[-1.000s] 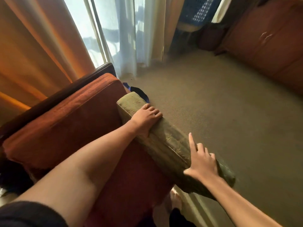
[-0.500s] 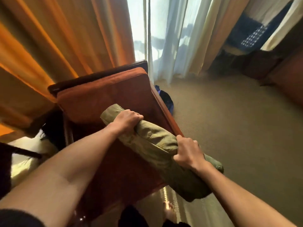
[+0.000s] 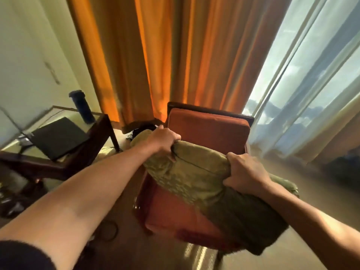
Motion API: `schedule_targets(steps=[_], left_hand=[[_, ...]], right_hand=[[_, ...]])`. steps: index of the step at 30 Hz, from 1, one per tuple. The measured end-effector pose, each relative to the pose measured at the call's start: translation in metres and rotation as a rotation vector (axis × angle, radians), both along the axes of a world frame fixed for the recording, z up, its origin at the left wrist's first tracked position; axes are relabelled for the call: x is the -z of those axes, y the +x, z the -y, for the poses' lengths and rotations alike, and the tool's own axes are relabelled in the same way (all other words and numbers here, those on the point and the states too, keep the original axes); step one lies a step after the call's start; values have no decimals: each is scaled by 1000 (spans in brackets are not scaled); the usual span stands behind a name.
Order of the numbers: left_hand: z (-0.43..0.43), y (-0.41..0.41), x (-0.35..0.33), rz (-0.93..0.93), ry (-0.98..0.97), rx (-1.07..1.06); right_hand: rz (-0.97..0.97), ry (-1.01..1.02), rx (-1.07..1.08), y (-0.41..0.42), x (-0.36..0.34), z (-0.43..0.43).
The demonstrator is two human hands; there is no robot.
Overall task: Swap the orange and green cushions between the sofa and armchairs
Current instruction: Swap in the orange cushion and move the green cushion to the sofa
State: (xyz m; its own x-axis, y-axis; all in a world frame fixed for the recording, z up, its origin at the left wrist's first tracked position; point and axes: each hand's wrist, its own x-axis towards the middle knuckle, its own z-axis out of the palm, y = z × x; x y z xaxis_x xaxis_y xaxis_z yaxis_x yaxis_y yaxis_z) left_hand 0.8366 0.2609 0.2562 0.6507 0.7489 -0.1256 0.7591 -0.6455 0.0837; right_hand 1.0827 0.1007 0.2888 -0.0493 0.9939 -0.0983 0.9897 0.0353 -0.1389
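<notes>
A green patterned cushion (image 3: 196, 176) hangs in front of me, held by its top edge in both hands. My left hand (image 3: 164, 140) grips the upper left corner. My right hand (image 3: 246, 172) grips the upper right part of the edge. Behind and below the cushion stands an armchair with an orange back cushion (image 3: 208, 129) and an orange seat cushion (image 3: 175, 213). The green cushion covers part of the seat.
A dark wooden side table (image 3: 64, 158) stands to the left, with a black laptop (image 3: 58, 137) and a dark bottle (image 3: 82, 106) on it. Orange curtains (image 3: 165, 55) hang behind the chair. A sheer-curtained window (image 3: 311, 84) is at the right. Cables lie on the carpet at left.
My view has swung left, bringing the armchair to the centre. Both hands went from resting on the cushion to gripping it, and the cushion has been lifted up over the seat.
</notes>
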Motion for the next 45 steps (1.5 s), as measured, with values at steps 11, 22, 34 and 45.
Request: schedule_targets(steps=[11,22,34,45], left_hand=[[106,-229,-126,202,339,-331],[309,-518,-69,69,221,-823],[510,-695,19,-96,-90,-1366],[485,-807,58,-103,-111,-1703]], right_hand=[[181,313,-302,-188,-144,25],[73,16,-868,-481,-79,44],[117,-131,-1432,-772,44,104],[75,-185,-1696,-969,89,43]])
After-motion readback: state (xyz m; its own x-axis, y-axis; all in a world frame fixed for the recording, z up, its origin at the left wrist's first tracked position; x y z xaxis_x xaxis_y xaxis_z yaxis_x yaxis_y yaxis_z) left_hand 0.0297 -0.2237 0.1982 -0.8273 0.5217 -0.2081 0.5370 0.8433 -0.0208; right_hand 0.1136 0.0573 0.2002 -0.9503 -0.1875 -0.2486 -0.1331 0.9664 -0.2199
